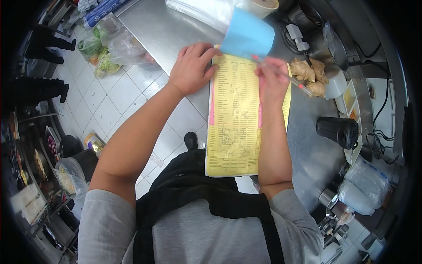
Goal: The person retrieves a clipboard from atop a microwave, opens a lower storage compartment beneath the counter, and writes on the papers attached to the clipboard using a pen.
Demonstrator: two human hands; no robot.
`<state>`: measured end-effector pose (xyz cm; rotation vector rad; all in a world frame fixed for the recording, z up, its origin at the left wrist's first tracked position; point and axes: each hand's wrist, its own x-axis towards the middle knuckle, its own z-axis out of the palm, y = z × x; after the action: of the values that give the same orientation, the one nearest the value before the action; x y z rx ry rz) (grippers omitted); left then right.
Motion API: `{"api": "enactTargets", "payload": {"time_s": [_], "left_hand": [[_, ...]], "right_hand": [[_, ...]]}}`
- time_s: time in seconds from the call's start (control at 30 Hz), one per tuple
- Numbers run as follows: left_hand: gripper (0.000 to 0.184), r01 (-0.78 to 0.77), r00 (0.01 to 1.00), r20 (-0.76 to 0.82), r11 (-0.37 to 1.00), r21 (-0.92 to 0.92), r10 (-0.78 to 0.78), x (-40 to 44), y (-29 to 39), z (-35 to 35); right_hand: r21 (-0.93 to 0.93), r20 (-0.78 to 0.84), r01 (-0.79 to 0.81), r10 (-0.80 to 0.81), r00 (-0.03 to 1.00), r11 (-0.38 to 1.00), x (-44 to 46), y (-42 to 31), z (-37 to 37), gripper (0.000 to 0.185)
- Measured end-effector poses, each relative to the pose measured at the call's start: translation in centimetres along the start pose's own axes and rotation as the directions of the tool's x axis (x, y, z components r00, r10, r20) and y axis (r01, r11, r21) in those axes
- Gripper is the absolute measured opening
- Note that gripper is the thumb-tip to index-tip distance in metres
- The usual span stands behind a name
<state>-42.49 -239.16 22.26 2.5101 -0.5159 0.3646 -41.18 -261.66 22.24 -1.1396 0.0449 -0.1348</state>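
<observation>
A long pad of yellow printed forms (237, 105) with handwritten entries lies on the steel counter, with pink sheets showing at its sides. My left hand (193, 68) rests at the pad's upper left edge, fingers apart, thumb and fingertips touching the paper. Above the upper part of the pad, my right hand (273, 81) is closed around a clear pen (288, 76) with red ends. The pen lies slanted across the fingers. A blue sheet (248, 33) stands out past the pad's top edge; whether it is joined to the pad, I cannot tell.
Ginger roots (310, 72) sit right of the pad, near a black lidded cup (336, 132) and white trays (351, 97). White plastic bags (202, 13) lie at the counter's far side. Bagged vegetables (107, 48) stand on the tiled floor. Two people's dark-clothed legs (37, 90) are at left.
</observation>
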Motion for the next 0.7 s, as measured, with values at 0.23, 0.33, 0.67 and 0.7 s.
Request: {"api": "enactTargets", "payload": {"time_s": [0.23, 0.33, 0.67, 0.7], "left_hand": [[0.034, 0.0, 1.0, 0.011, 1.0, 0.018, 0.0, 0.0, 0.0, 0.0], [0.034, -0.006, 1.0, 0.01, 1.0, 0.025, 0.006, 0.0, 0.0, 0.0], [0.034, -0.018, 1.0, 0.005, 1.0, 0.022, 0.018, -0.1, 0.0, -0.1], [0.034, -0.017, 1.0, 0.004, 1.0, 0.02, 0.017, 0.0, 0.0, -0.2]], "right_hand": [[-0.217, 0.041, 0.205, -0.201, 0.979, 0.954, -0.3, 0.1, 0.7, 0.018], [-0.322, 0.092, 0.303, -0.289, 0.953, 0.897, -0.4, 0.0, 0.8, 0.018], [-0.19, 0.105, 0.083, -0.064, 0.992, 0.978, -0.9, -0.2, 1.1, 0.01], [-0.104, 0.044, -0.012, 0.016, 0.999, 0.995, -0.4, -0.2, 0.8, 0.01]]}}
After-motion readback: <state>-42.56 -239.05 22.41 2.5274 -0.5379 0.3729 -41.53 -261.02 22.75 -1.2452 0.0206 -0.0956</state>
